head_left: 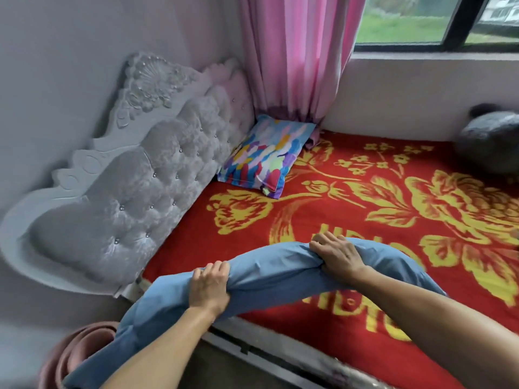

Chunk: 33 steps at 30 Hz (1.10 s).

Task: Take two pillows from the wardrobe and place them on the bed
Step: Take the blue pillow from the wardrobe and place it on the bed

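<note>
My left hand (209,287) and right hand (338,255) each clamp fingers tight around a bunched, plain blue fabric pillow (269,272), which sags between them above the near edge of the bed's red blanket with yellow flowers (393,197). A second pillow, multicoloured with a brush-stroke pattern (264,157), lies in the far left corner, against the grey tufted headboard (134,181) and below the pink curtain (295,57).
</note>
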Motion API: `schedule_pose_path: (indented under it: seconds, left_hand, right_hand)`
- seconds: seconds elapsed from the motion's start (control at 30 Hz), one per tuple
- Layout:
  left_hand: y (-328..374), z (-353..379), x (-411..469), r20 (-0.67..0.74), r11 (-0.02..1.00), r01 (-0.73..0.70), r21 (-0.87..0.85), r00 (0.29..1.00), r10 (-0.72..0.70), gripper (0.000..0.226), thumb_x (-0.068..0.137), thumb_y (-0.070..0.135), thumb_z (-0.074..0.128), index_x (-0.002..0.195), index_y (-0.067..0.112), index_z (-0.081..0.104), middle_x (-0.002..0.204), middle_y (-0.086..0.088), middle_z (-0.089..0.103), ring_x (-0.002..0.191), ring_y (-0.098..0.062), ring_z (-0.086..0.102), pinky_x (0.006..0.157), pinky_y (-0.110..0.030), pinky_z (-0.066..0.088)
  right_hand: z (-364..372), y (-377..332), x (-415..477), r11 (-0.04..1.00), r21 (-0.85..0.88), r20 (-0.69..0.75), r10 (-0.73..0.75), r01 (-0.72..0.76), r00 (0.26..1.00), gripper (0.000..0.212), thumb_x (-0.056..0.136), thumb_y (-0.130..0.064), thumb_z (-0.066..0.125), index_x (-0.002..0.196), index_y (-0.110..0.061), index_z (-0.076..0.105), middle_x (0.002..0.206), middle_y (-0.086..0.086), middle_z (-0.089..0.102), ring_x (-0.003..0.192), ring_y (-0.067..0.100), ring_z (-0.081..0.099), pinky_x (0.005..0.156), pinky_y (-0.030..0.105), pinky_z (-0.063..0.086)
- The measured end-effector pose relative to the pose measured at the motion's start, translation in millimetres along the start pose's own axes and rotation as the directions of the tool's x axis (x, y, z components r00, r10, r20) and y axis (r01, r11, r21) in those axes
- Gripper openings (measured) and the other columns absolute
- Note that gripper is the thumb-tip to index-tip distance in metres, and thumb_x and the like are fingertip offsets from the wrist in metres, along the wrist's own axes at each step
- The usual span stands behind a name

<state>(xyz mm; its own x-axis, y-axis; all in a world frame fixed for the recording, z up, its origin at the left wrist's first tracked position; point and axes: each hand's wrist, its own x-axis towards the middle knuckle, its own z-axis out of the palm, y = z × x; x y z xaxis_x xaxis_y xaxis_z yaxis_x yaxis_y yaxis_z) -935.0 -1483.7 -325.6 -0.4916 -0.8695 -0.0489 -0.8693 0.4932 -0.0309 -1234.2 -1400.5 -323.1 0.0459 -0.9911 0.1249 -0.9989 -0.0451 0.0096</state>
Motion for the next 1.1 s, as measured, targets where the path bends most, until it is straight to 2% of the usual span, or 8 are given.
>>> schedule_pose_path:
  seconds: [0.1,0.2,0.37,0.5,0.63,0.8,0.97,1.1]
  left_hand:
    - [-14,-2,45,0.026,0.999,0.047,0.023,0.999,-0.048,0.031,0.073,0.007,0.05,0.099,0.023,0.05,0.1,0.005,0.061,0.098,-0.021,0.057,0.083,-0.035,0.04]
    - [-31,-11,84,0.045,0.994,0.11,-0.001,0.993,-0.11,0.029,0.071,0.01,0.051,0.096,0.024,0.048,0.102,0.005,0.06,0.1,-0.021,0.057,0.084,-0.035,0.039]
    - [-79,-14,132,0.039,0.985,0.171,-0.035,0.985,-0.169,0.027,0.07,0.012,0.054,0.094,0.022,0.048,0.101,0.003,0.061,0.099,-0.022,0.058,0.084,-0.035,0.04]
    - [-130,-6,184,0.027,0.974,0.208,-0.093,0.978,-0.206,0.021,0.071,0.014,0.055,0.088,0.021,0.045,0.097,0.001,0.062,0.096,-0.024,0.058,0.082,-0.035,0.041]
    - [-187,4,245,-0.013,0.957,0.217,-0.192,0.975,-0.223,0.02,0.072,0.019,0.059,0.089,0.017,0.05,0.094,-0.002,0.066,0.088,-0.028,0.062,0.074,-0.037,0.045]
    - [-243,24,308,-0.001,0.917,0.249,-0.31,0.965,-0.262,0.029,0.073,0.025,0.066,0.096,0.013,0.053,0.1,-0.006,0.066,0.091,-0.03,0.063,0.074,-0.037,0.047]
    - [-254,69,340,0.053,0.932,0.18,-0.316,0.984,-0.172,0.037,0.072,0.034,0.069,0.098,0.014,0.051,0.1,-0.006,0.063,0.098,-0.027,0.059,0.078,-0.04,0.048]
    - [-210,110,350,0.143,0.921,0.114,-0.374,0.988,-0.065,0.045,0.07,0.043,0.071,0.101,0.017,0.051,0.105,-0.004,0.058,0.103,-0.026,0.055,0.078,-0.042,0.049]
  right_hand:
    - [15,18,57,0.999,0.026,0.073,0.02,-0.022,0.997,0.02,0.076,-0.015,0.057,0.096,-0.018,0.059,0.092,0.002,0.065,0.088,0.026,0.064,0.073,0.038,0.043]
    - [22,29,115,0.998,0.058,0.086,-0.003,-0.002,0.996,0.024,0.082,-0.02,0.049,0.105,-0.02,0.053,0.101,-0.002,0.065,0.099,0.022,0.061,0.08,0.038,0.036]
    - [31,23,208,0.995,0.076,0.089,-0.063,0.057,0.994,0.022,0.077,-0.022,0.052,0.099,-0.021,0.052,0.096,-0.003,0.067,0.095,0.022,0.063,0.078,0.039,0.037]
    - [42,8,286,0.99,0.107,0.003,-0.094,0.093,0.996,0.022,0.067,-0.017,0.063,0.087,-0.02,0.056,0.081,0.0,0.069,0.077,0.024,0.067,0.067,0.035,0.04]
    - [51,-9,379,0.998,0.049,-0.004,-0.046,0.046,0.999,0.021,0.074,-0.018,0.06,0.095,-0.018,0.057,0.085,0.001,0.067,0.084,0.025,0.065,0.073,0.038,0.037]
    - [69,-36,497,0.996,0.081,-0.016,0.024,-0.023,1.0,0.022,0.07,-0.013,0.061,0.09,-0.018,0.053,0.089,0.004,0.065,0.091,0.025,0.061,0.082,0.037,0.031]
    - [118,-39,557,0.984,0.142,-0.028,0.114,-0.109,0.993,0.025,0.067,-0.006,0.063,0.09,-0.012,0.056,0.097,0.01,0.065,0.101,0.031,0.056,0.088,0.04,0.032]
    - [167,-21,552,0.96,0.137,-0.011,0.249,-0.245,0.968,0.023,0.075,-0.006,0.062,0.095,-0.016,0.06,0.111,0.005,0.061,0.119,0.029,0.045,0.093,0.043,0.031]
